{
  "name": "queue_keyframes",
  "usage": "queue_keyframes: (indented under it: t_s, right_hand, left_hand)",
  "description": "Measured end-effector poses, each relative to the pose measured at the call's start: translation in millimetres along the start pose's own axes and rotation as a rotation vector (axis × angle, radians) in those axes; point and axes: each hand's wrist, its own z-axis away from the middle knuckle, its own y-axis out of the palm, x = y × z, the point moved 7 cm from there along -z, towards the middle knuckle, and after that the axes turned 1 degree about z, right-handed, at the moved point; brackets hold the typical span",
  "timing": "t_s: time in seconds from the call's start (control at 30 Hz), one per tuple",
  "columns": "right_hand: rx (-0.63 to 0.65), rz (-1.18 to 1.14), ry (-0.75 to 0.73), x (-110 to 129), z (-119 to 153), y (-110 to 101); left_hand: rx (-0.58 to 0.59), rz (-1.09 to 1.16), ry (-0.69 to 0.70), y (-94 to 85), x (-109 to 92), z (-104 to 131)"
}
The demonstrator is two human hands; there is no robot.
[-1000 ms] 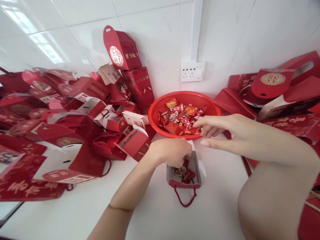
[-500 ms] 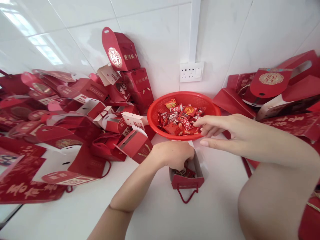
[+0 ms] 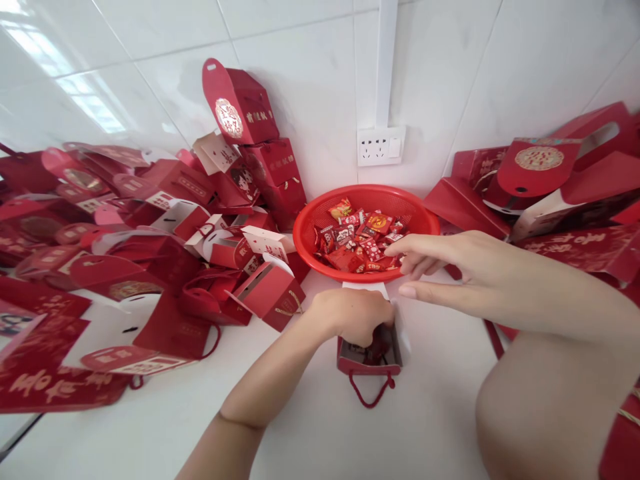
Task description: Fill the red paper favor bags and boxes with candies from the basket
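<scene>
My left hand (image 3: 354, 316) reaches down into a small open red box (image 3: 369, 369) with a dark red rope handle. Its fingers curl inside the box and are mostly hidden, so what they hold, if anything, cannot be made out. Dark wrapped pieces lie in the box under the hand. Just behind it is a red plastic basket (image 3: 416, 200) holding wrapped candies (image 3: 371, 233). Over the basket's front right rim hovers my right hand (image 3: 440, 267), fingers apart, with nothing in it.
Many red gift boxes (image 3: 187, 180) are heaped on the left, some stacked against the tiled wall. More red boxes (image 3: 540, 167) stand at the right. A socket (image 3: 381, 147) is on the wall. A knee shows at the lower right of the white table (image 3: 320, 427).
My left hand has shifted slightly right within the box, and the box has moved a little. My right hand stays almost where it was.
</scene>
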Motion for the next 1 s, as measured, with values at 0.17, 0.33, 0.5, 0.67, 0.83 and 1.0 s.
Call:
queue_keyframes:
  t_s: [0.17, 0.33, 0.5, 0.67, 0.83, 1.0]
  right_hand:
    - [0.008, -0.026, -0.010, -4, 2, 0]
    - [-0.077, -0.049, 0.038, -12, 6, -12]
    - [-0.159, -0.053, 0.098, -19, 8, -20]
    - [-0.161, -0.053, 0.108, -23, 2, -19]
    - [-0.183, -0.123, 0.090, -34, -32, -6]
    - [-0.405, -0.217, 0.041, -61, -82, 19]
  left_hand:
    - [0.006, 0.022, 0.012, -2.1, 1, 5]
    - [-0.043, 0.061, 0.002, -5.3, -3, 12]
    - [-0.084, 0.083, -0.003, -8.1, -6, 19]
    - [-0.238, 0.244, 0.229, -28.5, -12, 38]
    - [-0.536, 0.389, 0.233, -56.4, 19, 53]
    - [-0.613, 0.278, -0.013, -60.6, 75, 24]
